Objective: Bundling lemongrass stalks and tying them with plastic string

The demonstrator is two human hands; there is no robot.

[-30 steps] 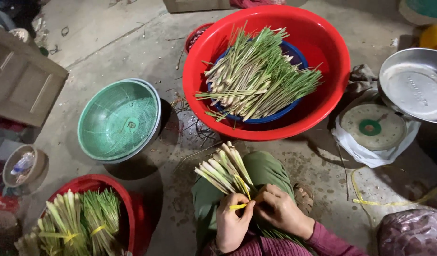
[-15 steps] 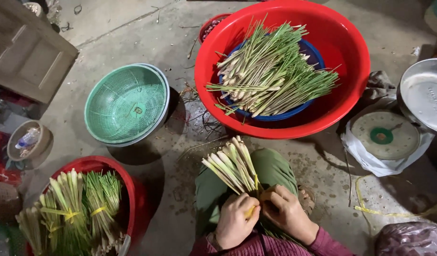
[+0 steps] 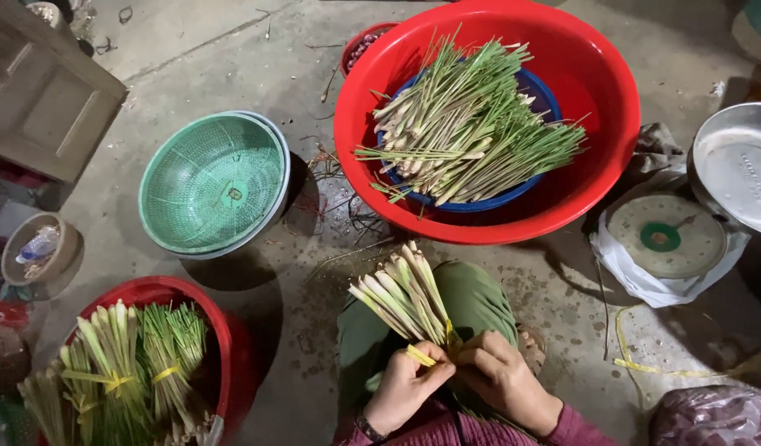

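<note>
My left hand (image 3: 405,384) and my right hand (image 3: 504,376) meet over my lap, both closed around the lower end of a bundle of lemongrass stalks (image 3: 401,291). A yellow band (image 3: 419,355) lies across the stalks between my fingers. The pale ends of the bundle fan up and to the left over my green-trousered knee (image 3: 471,297). Straight ahead, a large red basin (image 3: 595,74) holds a blue bowl (image 3: 539,89) piled with loose lemongrass (image 3: 471,124).
A green mesh basket (image 3: 213,182) sits at left on the concrete floor. A red basin (image 3: 219,330) at lower left holds tied lemongrass bundles (image 3: 124,363). At right are a round scale (image 3: 665,235) on a white bag and a metal pan (image 3: 739,169). A wooden panel (image 3: 42,99) lies upper left.
The view has shifted slightly, so everything sits a little lower and to the right. My hands stay on the bundle, working the yellow band around the stalks.
</note>
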